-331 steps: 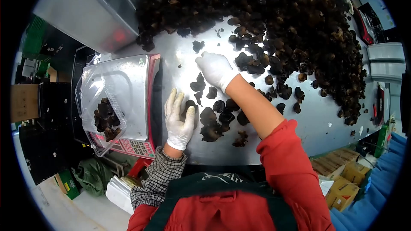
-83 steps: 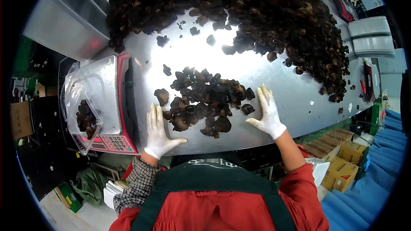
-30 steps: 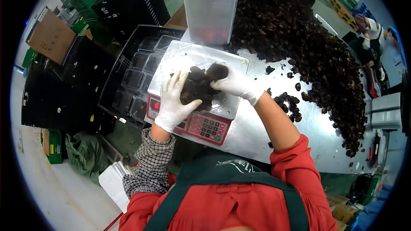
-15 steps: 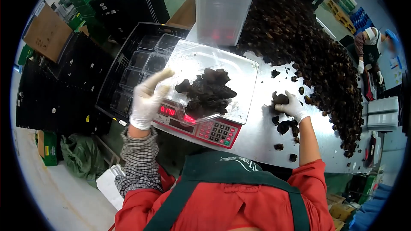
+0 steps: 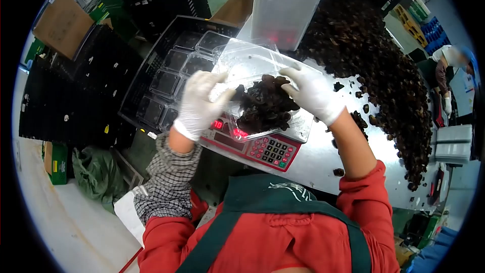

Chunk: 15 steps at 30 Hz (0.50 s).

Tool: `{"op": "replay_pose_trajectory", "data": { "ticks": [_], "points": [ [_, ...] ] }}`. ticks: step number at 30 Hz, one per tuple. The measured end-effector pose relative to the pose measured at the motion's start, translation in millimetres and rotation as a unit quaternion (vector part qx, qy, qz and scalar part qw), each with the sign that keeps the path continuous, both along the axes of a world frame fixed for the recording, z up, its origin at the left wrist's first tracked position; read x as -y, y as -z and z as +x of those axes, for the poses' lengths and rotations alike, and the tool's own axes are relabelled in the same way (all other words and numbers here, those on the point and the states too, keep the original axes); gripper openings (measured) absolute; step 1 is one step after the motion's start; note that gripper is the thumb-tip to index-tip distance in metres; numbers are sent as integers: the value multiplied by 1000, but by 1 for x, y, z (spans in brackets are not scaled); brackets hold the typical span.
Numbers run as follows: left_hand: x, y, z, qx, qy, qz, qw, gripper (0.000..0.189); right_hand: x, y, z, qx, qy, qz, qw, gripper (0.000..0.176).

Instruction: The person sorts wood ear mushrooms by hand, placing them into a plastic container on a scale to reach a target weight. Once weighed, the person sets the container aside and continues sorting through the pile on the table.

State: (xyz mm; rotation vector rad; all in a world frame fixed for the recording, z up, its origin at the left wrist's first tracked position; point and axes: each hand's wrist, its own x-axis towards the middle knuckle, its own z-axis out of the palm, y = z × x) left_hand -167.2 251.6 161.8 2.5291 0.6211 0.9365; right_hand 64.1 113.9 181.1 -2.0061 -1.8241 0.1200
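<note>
Dark fungus clump (image 5: 267,105) between left hand (image 5: 201,102), right hand (image 5: 316,93).

The left hand (image 5: 198,102) and right hand (image 5: 314,91) are gloved white, the mushroom-like pieces (image 5: 268,105) brownish black, the scale (image 5: 270,152) red around a silver pan (image 5: 302,127), the apron (image 5: 252,199) white-lettered dark green, the top (image 5: 262,237) red, the sleeve cover (image 5: 166,184) black-and-white checked.
</note>
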Motion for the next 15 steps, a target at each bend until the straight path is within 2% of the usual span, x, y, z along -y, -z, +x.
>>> {"op": "replay_pose_trajectory", "data": {
  "ticks": [2,5,6,9,10,11,13,15],
  "points": [
    [7,16,15,-35,16,68,997,30,-11,23,3,42,-2,-25,999,13],
    [17,29,21,-54,32,23,998,24,-12,32,-4,23,-4,9,1000,12],
    [18,28,22,-42,41,53,997,21,-11,32,-5,6,-14,39,999,12],
    [5,5,11,33,20,-28,999,20,-2,15,-2,-57,13,54,997,15],
    [0,-6,4,58,-10,-26,998,19,6,9,5,-101,52,65,991,16],
    [-4,-17,-4,83,-41,-26,995,17,13,-2,13,-73,23,96,992,14],
    [-4,-32,-18,103,-55,-32,993,10,39,-39,7,-152,42,-106,982,13],
    [3,-28,-28,107,-23,-40,993,8,56,-32,-1,-158,-74,-146,974,12]
  ]
}}
